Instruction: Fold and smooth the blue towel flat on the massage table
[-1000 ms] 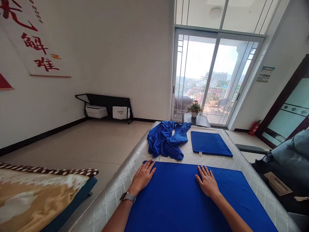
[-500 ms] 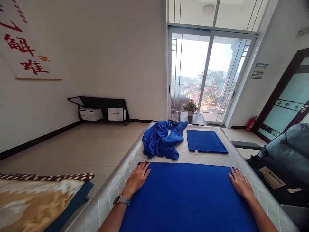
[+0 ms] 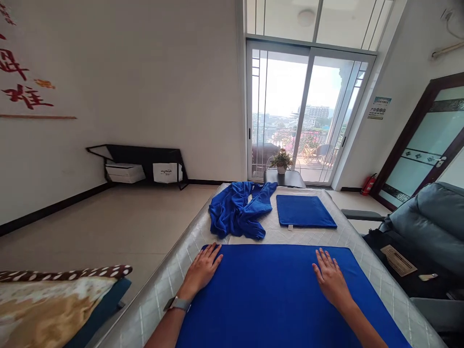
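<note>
my left hand [image 3: 201, 270] lies flat, fingers spread, pressing the lower-centre blue towel [image 3: 279, 295] at its upper left corner, half on the cloth and half toward the quilted mattress [image 3: 170, 285]; a watch [image 3: 177, 304] sits on that wrist. my right hand [image 3: 330, 279] is also flat and unclenched, palm down on the towel right of centre, grasping nothing. the towel is spread smooth across the near end of the mattress, filling the bottom middle of the frame.

i'd judge the main risk is drag: if either palm slides with too much pressure, the cloth could bunch or skew off square. the left corner sits near the mattress edge, so a push that way might slip it over. further up, the crumpled blue towel [image 3: 237, 210] lies close to the far edge and could snag; the folded blue towel [image 3: 304, 211] beside it sits well apart.
</note>
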Motion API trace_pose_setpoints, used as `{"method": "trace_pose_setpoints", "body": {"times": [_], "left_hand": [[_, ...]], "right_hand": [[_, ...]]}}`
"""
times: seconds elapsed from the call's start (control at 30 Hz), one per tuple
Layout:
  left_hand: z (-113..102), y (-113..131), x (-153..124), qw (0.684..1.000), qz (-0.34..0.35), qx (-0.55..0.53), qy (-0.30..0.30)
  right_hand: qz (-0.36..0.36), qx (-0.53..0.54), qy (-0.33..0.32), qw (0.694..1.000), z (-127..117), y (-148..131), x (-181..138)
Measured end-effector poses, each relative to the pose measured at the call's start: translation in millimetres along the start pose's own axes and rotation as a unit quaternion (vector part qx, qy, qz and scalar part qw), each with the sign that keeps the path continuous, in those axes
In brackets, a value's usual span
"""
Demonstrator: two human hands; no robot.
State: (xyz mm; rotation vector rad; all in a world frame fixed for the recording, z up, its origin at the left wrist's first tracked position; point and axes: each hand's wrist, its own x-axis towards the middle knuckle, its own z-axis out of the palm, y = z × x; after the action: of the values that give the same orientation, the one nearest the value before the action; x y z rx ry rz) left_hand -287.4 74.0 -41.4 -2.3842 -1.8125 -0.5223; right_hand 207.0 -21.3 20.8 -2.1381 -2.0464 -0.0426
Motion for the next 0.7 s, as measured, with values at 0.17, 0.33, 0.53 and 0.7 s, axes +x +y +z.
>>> {"method": "trace_pose_setpoints", "body": {"times": [0.17,0.33,0.53,0.7], "left_hand": [[-1,-1,-1,1.0,0.004,-0.001,-0.005],[1,-3,-1,1.0,0.018,0.009,-0.006],[5,-4,-1,1.0,0.015,0.01,-0.005],[2,-3,-1,1.0,0.009,0.001,-0.011]], "right_hand": [[-0.104,0.075,-0.091,0.988,-2,-93,-20],[-0.114,0.079,-0.14,0.98,8,-102,-27],[-0.036,0.039,-0.109,0.993,18,-33,-30],[0.063,-0.018,-0.055,0.996,34,64,-37]]}}
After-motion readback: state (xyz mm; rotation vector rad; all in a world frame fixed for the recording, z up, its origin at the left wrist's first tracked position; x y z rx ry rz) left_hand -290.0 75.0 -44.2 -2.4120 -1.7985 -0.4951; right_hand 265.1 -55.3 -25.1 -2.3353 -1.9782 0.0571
